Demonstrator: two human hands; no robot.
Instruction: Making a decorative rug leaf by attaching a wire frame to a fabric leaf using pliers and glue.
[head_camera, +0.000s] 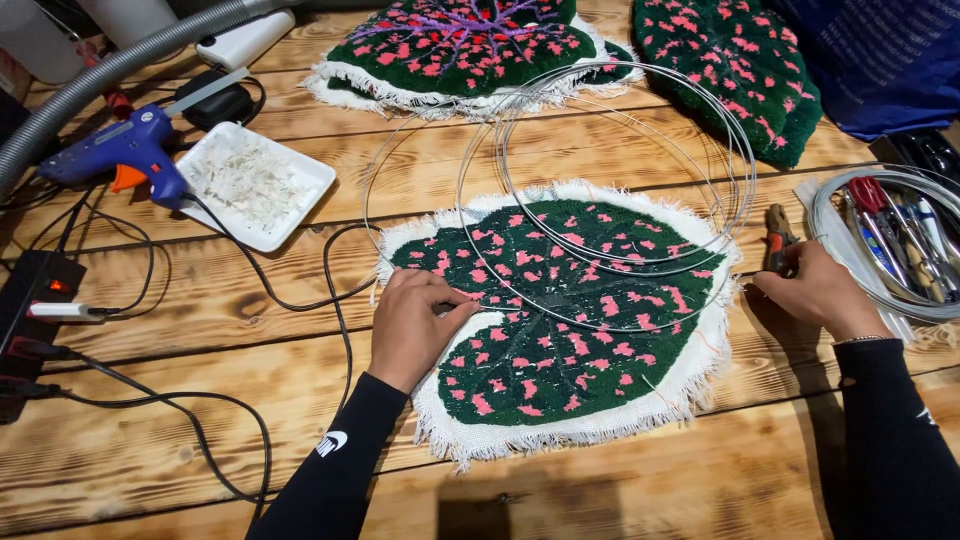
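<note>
At the middle of the table: green leaf rug (570, 350) with pink spots, wire loops (610, 200) across its upper half. Left hand (415, 325) down on its left edge, fingers bent over the wire; pinching or only pressing, cannot tell. Right hand (815, 290) just off the right fringe, fingers curled round the pliers (778, 235). Best to keep the wire pinned flat. Open boards toward the body; black cable (335, 290) near the left edge, tool pile (890, 230) close on the right

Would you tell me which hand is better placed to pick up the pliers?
Probably the right hand: it rests beside the pliers, while the left hand lies on the leaf-shaped rug.
</note>
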